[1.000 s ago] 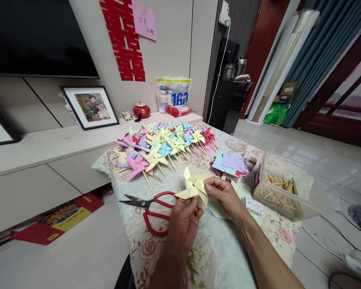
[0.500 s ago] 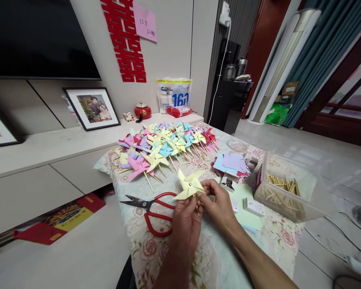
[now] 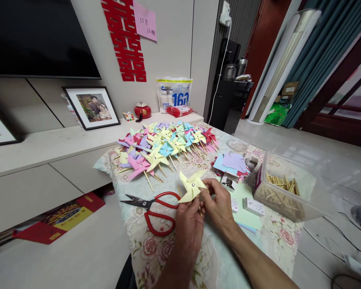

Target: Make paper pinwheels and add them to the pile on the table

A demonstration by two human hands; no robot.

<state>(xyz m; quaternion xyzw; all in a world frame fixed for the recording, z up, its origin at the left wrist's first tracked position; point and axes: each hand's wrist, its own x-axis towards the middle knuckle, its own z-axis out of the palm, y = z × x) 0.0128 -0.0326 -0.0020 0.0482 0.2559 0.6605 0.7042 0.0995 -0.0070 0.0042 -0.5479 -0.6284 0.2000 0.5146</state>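
Observation:
A pale yellow paper pinwheel [image 3: 191, 187] with a silver pin at its centre is held between my two hands above the table. My left hand [image 3: 190, 218] is closed on it from below, where a bit of its wooden stick shows by the fingers. At the pinwheel's right side, my right hand [image 3: 218, 202] pinches a yellow blade near the stick. Just left of my hands lie scissors [image 3: 152, 204] with red handles, blades apart and pointing left. Behind them, many finished pinwheels [image 3: 167, 149] in pink, yellow, blue and purple lie in a heap.
Right of my hands are a stack of coloured paper [image 3: 233, 163], an opened small box of pins [image 3: 229, 182], a closed small white box [image 3: 254, 206] and a clear tub [image 3: 279, 196] of wooden sticks. A flowered cloth [image 3: 156, 249] covers the table. A white cabinet [image 3: 78, 154] stands beyond.
Both hands and the yellow pinwheel have shifted slightly to the right, and the pinwheel has turned a little. The scissors and the heap have stayed in place.

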